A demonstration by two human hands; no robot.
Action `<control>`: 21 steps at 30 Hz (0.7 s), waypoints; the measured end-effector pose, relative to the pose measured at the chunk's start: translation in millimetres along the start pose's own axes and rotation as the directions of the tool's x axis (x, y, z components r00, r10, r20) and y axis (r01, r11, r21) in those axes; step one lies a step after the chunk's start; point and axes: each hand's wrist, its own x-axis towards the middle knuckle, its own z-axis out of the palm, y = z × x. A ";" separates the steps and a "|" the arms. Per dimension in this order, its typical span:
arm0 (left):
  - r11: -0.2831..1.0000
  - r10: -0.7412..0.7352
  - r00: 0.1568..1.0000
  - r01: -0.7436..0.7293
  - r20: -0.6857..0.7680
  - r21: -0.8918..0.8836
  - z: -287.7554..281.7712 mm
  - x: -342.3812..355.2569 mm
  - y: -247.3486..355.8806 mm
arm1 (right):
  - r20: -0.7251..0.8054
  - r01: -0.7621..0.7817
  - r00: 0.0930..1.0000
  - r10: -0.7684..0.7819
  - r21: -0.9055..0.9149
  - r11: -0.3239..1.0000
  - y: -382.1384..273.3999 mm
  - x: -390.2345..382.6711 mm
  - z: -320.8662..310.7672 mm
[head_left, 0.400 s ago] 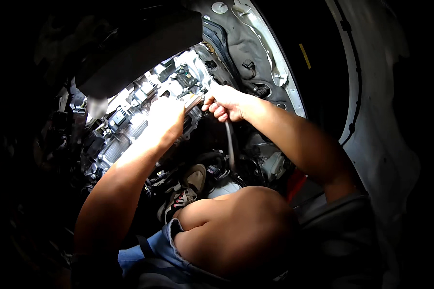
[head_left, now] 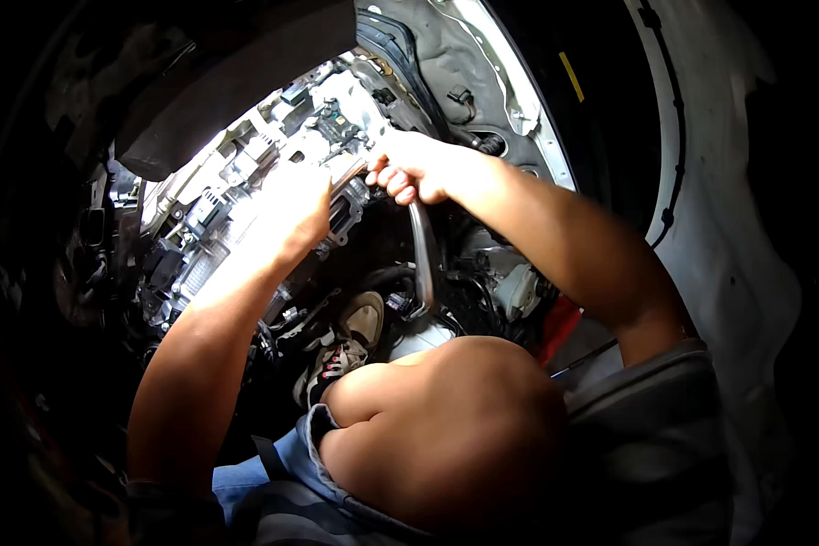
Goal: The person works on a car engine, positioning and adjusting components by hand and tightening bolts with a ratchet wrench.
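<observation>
My right hand (head_left: 409, 168) is closed with its fingers curled round a long metal bar (head_left: 423, 259), which hangs down below it and bends at its lower end. To its left, my left hand (head_left: 298, 202) is bent over the engine (head_left: 211, 259). Glare washes out its fingers; the hand looks closed, but what it holds is hidden. Between the two hands lies a narrow copper-brown piece (head_left: 348, 171). I cannot tell which hand grips it. A metal flange with holes (head_left: 344, 223) shows just below it.
A dark panel (head_left: 237, 96) overhangs the engine at upper left. Hoses and a connector (head_left: 461, 94) line the grey bay wall at right. My bare knee (head_left: 446, 409) and shoe (head_left: 364, 318) are in the bay, beside a white reservoir (head_left: 519, 291) and a red part (head_left: 560, 328).
The view has shifted, so the engine and both hands appear slightly higher and further left. The bar's lower end has swung a little, and more of the bar shows below my right hand.
</observation>
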 end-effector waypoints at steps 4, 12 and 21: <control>0.992 -0.073 0.987 0.057 0.145 0.108 4.4 3.7 -4.0 | -0.121 0.158 0.974 -0.189 -0.228 0.961 -2.2 -6.2 21.6; 0.999 -0.015 1.000 0.014 0.023 0.037 -1.4 0.1 2.2 | 0.404 0.184 0.541 -0.737 -0.912 -0.366 22.2 -8.6 -14.8; 0.986 0.037 0.998 -0.043 0.043 0.163 5.0 -5.6 -7.6 | 0.528 0.185 0.607 -0.593 -0.820 -0.541 -6.7 -15.4 11.3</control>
